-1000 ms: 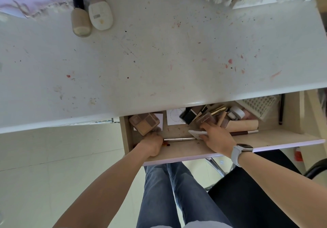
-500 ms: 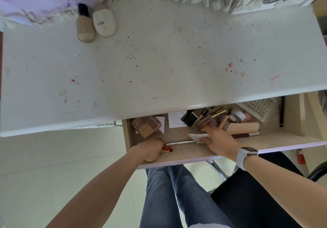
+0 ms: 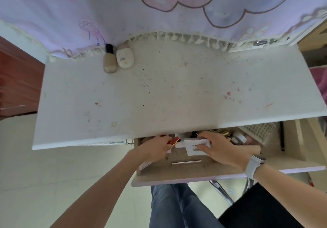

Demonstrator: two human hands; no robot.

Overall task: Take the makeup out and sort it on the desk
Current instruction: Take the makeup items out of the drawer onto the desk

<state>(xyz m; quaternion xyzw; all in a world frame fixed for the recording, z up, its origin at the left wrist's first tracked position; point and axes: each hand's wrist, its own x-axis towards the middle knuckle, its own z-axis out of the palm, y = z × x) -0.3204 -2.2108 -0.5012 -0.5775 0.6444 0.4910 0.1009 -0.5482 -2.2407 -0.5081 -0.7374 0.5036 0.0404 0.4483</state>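
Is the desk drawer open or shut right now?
Open: the drawer is pulled out from under the desk, makeup visible inside.

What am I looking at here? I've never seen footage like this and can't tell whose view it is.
There is no machine: a person wears a camera on the head, looking down at their own arms. The left hand holds a small red tube over an open drawer. The right hand, with a white watch on its wrist, grips a flat white case. On the desk a beige bottle and a white oval case lie side by side at the back.
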